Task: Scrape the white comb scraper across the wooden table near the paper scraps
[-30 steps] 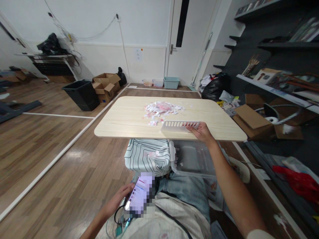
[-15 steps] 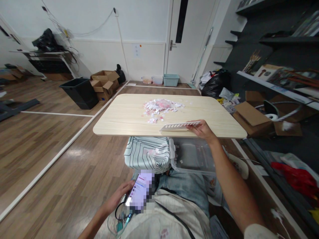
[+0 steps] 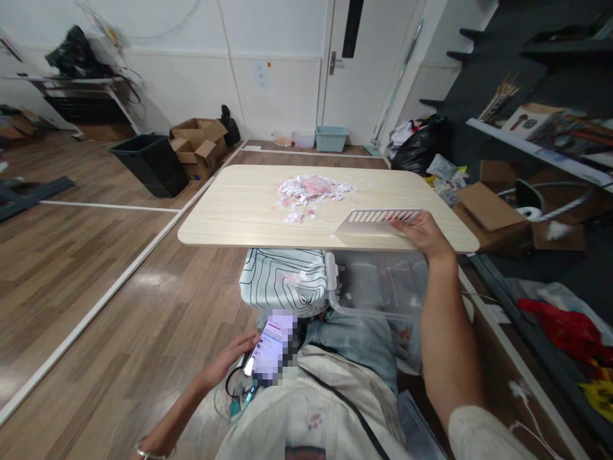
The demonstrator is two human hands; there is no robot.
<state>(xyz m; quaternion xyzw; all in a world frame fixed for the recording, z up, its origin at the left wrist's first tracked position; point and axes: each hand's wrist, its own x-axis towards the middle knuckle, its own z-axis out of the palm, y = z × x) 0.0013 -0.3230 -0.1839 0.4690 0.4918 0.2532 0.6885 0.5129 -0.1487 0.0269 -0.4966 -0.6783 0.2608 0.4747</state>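
Observation:
My right hand (image 3: 419, 231) grips the end of a thin, pale slotted panel (image 3: 366, 223), fingers closed over its slotted edge. The panel leans with its lower edge at the tabletop, near the table's front right. Farther back on the light wooden table (image 3: 225, 211) lies a heap of small white and pink paper scraps (image 3: 316, 187), with a few strays in front of it. Down at my lap, my left hand (image 3: 239, 348) rests with its fingers stretched out beside a lit phone (image 3: 274, 335), touching or nearly touching its edge.
Below the table's front edge are a line-patterned covered seat (image 3: 282, 281) and a clear plastic bin (image 3: 378, 281). Cardboard boxes (image 3: 493, 198) and shelving stand at the right. A black bin (image 3: 153, 166) is on the left floor. Cables run beside the phone.
My right hand has moved right with the slotted panel, which is now tilted more upright. The left hand stays beside the phone. The whole view has shifted slightly.

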